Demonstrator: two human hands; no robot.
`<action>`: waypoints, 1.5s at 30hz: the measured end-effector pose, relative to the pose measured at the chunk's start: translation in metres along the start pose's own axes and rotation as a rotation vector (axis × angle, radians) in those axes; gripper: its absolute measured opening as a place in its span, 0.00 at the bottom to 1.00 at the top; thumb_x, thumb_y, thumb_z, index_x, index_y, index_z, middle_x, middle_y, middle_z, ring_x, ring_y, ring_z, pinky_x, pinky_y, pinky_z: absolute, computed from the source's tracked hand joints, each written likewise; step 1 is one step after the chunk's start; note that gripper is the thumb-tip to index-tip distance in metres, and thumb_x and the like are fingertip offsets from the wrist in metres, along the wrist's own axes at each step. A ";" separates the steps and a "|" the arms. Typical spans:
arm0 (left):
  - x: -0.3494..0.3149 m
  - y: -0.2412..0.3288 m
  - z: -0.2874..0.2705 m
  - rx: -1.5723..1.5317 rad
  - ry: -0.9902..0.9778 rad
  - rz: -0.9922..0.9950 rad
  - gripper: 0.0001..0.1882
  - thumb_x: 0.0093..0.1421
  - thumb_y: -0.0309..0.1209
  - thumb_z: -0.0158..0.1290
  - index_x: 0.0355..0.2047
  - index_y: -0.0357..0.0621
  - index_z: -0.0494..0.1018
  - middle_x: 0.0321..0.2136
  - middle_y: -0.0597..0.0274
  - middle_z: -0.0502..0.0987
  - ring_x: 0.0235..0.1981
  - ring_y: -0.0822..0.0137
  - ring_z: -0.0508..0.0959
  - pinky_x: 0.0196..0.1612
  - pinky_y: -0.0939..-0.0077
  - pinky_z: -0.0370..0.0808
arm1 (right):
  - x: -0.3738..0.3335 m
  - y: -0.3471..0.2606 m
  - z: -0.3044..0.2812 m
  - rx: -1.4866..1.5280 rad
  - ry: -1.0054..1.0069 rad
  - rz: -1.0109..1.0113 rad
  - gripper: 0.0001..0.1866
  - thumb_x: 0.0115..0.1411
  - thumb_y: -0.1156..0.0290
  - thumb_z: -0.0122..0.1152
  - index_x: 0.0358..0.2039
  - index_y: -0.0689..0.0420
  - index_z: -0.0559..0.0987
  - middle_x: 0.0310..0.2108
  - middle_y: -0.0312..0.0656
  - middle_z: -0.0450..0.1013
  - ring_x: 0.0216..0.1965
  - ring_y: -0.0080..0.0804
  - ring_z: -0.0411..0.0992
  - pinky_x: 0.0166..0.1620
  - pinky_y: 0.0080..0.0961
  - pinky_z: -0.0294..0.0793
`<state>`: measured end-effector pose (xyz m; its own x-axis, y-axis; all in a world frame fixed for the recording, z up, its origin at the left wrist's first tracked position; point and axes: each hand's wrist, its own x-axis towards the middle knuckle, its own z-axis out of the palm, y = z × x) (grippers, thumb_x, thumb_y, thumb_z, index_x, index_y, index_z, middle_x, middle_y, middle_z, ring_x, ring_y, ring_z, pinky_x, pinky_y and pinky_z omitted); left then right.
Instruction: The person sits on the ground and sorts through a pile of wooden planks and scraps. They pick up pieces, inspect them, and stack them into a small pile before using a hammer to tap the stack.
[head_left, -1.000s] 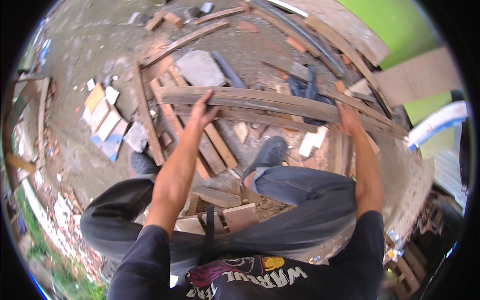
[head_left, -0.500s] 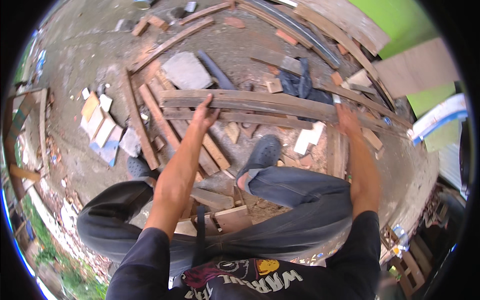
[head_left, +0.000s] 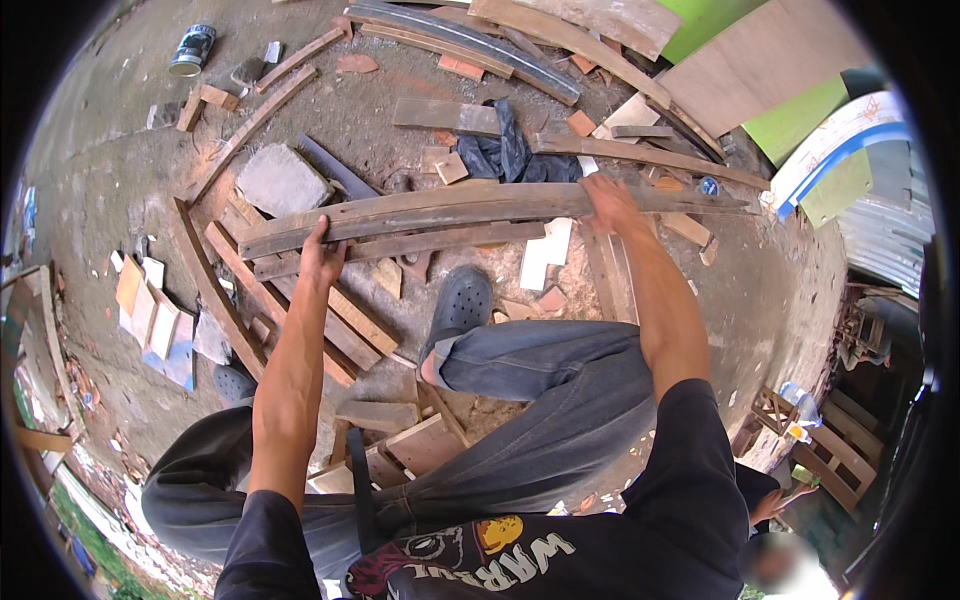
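I hold two long weathered wooden planks (head_left: 450, 210) level in front of me, stacked one against the other. My left hand (head_left: 322, 262) grips them near their left end. My right hand (head_left: 606, 200) grips them toward the right part, fingers wrapped over the top plank. Below the planks my foot in a dark clog (head_left: 460, 305) stands on the dirt, my leg in grey trousers (head_left: 540, 370) bent forward.
Scrap boards (head_left: 300, 300) lie piled on the ground under my left hand. A flat stone slab (head_left: 280, 180), a dark cloth (head_left: 510, 155), a can (head_left: 192, 48), tile pieces (head_left: 150, 320) and long boards (head_left: 480, 40) lie around. Green and plywood panels (head_left: 760, 90) stand at upper right.
The view has tilted down and left, so the planks sit lower in the picture. Both hands keep their grip on the planks.
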<state>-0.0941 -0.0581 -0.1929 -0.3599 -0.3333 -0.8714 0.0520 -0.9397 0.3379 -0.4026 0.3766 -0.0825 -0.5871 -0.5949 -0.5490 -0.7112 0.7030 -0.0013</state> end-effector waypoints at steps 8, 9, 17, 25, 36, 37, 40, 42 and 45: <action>-0.045 0.075 -0.015 -0.177 -0.092 0.275 0.18 0.54 0.29 0.63 0.44 0.42 0.72 0.43 0.58 0.75 0.47 0.58 0.74 0.57 0.60 0.71 | 0.001 -0.046 -0.056 -0.030 0.203 -0.242 0.44 0.43 0.55 0.73 0.58 0.61 0.65 0.58 0.52 0.64 0.61 0.50 0.61 0.64 0.47 0.57; -0.051 0.094 -0.027 -0.231 -0.124 0.358 0.18 0.54 0.29 0.62 0.44 0.42 0.72 0.43 0.57 0.75 0.47 0.57 0.74 0.57 0.59 0.71 | 0.006 -0.060 -0.065 -0.032 0.241 -0.285 0.45 0.42 0.54 0.74 0.58 0.61 0.65 0.58 0.53 0.64 0.61 0.51 0.61 0.64 0.47 0.57; -0.158 0.187 -0.032 -0.364 -0.255 0.638 0.31 0.54 0.37 0.49 0.57 0.32 0.66 0.57 0.48 0.69 0.57 0.49 0.68 0.67 0.49 0.57 | -0.029 -0.161 -0.138 0.029 0.271 -0.395 0.42 0.41 0.52 0.71 0.52 0.63 0.67 0.49 0.53 0.67 0.51 0.50 0.69 0.47 0.42 0.75; -0.218 0.213 -0.088 -0.537 -0.777 0.658 0.26 0.51 0.42 0.54 0.43 0.37 0.64 0.39 0.53 0.68 0.47 0.52 0.68 0.60 0.53 0.63 | -0.100 -0.218 -0.166 0.001 0.183 -0.442 0.42 0.41 0.54 0.72 0.52 0.64 0.65 0.43 0.54 0.72 0.44 0.52 0.73 0.45 0.43 0.77; -0.237 0.179 -0.081 -0.484 -0.530 0.749 0.15 0.54 0.36 0.51 0.35 0.36 0.69 0.31 0.54 0.73 0.37 0.57 0.74 0.51 0.57 0.70 | -0.110 -0.234 -0.128 -0.121 0.057 -0.131 0.42 0.41 0.55 0.75 0.53 0.60 0.67 0.52 0.50 0.71 0.56 0.48 0.67 0.55 0.49 0.66; -0.238 0.178 -0.079 -0.494 -0.522 0.729 0.15 0.54 0.36 0.51 0.35 0.36 0.69 0.31 0.54 0.73 0.37 0.57 0.74 0.51 0.57 0.71 | -0.107 -0.233 -0.121 -0.135 0.069 -0.097 0.41 0.42 0.56 0.74 0.53 0.60 0.67 0.53 0.50 0.71 0.56 0.48 0.67 0.55 0.48 0.66; -0.241 0.170 -0.075 -0.528 -0.487 0.692 0.14 0.54 0.36 0.51 0.34 0.37 0.69 0.31 0.54 0.73 0.35 0.56 0.74 0.48 0.56 0.72 | -0.089 -0.240 -0.100 -0.217 0.020 -0.011 0.40 0.47 0.58 0.69 0.59 0.58 0.65 0.56 0.48 0.68 0.59 0.45 0.65 0.57 0.50 0.63; -0.244 0.163 -0.070 -0.498 -0.420 0.690 0.14 0.55 0.36 0.51 0.35 0.37 0.69 0.31 0.54 0.73 0.35 0.55 0.74 0.48 0.55 0.72 | -0.077 -0.243 -0.093 -0.279 -0.067 0.028 0.46 0.46 0.53 0.72 0.62 0.57 0.62 0.59 0.48 0.67 0.61 0.44 0.63 0.58 0.52 0.61; -0.249 0.154 -0.076 -0.451 -0.297 0.689 0.16 0.55 0.38 0.50 0.36 0.37 0.70 0.31 0.53 0.73 0.37 0.54 0.74 0.47 0.55 0.72 | -0.080 -0.284 -0.124 -0.144 -0.186 -0.051 0.58 0.40 0.42 0.75 0.67 0.52 0.58 0.64 0.48 0.61 0.65 0.43 0.59 0.62 0.56 0.55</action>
<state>0.0747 -0.1256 0.0493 -0.3372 -0.8633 -0.3754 0.6885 -0.4982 0.5271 -0.2018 0.1760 0.0651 -0.4771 -0.5371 -0.6956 -0.7938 0.6031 0.0788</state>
